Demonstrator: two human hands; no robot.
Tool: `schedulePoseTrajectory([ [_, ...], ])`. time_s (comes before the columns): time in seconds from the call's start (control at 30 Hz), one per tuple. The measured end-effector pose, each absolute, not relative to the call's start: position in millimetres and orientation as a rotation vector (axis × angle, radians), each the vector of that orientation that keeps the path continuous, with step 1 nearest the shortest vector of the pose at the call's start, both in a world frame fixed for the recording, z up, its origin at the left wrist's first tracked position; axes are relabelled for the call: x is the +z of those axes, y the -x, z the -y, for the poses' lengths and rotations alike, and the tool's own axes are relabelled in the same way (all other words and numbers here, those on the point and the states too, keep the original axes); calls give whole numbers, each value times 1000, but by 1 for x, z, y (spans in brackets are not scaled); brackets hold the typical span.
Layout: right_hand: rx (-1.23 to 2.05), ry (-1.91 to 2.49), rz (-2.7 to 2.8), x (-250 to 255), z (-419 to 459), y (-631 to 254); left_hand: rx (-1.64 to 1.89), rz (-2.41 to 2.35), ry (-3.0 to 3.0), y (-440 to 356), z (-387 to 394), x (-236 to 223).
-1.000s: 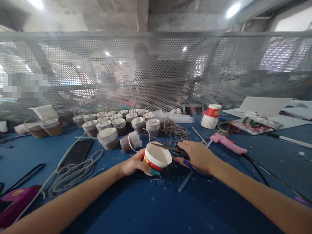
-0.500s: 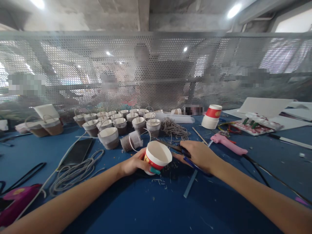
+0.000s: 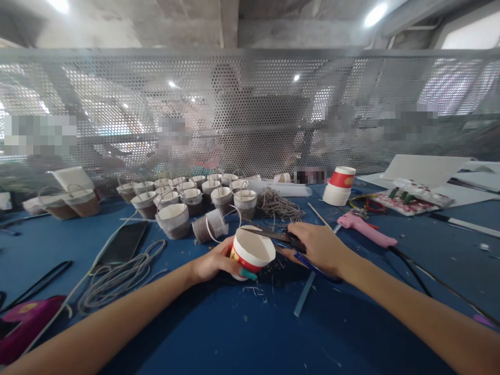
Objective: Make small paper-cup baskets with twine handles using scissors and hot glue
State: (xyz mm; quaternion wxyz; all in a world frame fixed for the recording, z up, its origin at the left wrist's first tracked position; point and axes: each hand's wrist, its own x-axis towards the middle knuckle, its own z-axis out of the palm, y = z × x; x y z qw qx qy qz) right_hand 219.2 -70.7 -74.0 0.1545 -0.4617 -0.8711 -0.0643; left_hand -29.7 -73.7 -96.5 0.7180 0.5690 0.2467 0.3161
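Observation:
My left hand (image 3: 219,261) is closed round a red and white paper cup (image 3: 253,249), tilted with its mouth toward me. A teal covering shows on the thumb tip. In my right hand (image 3: 314,247) is a pair of scissors (image 3: 273,234) with dark blades and blue handles. One blade reaches across the mouth of the cup at its far rim; the other blade is hard to make out. Just behind the cup lies a twine-wrapped cup (image 3: 211,226) on its side, with a pale strip looping from it.
Several wrapped cups with handles (image 3: 191,200) stand at the back left. A twine heap (image 3: 278,204), a stack of paper cups (image 3: 339,186) and a pink glue gun (image 3: 367,230) lie to the right. On the left are a phone (image 3: 124,242) and coiled cord (image 3: 121,278).
The scissors' blade has moved left, from beside the cup's rim to across its mouth. The cup and my left hand stay almost where they were.

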Motion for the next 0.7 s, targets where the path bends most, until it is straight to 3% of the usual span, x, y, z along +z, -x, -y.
schedulePoseTrajectory([
  [0.7, -207, 1347, 2568, -74, 74, -216, 675, -578, -1276, 30, 76, -93],
])
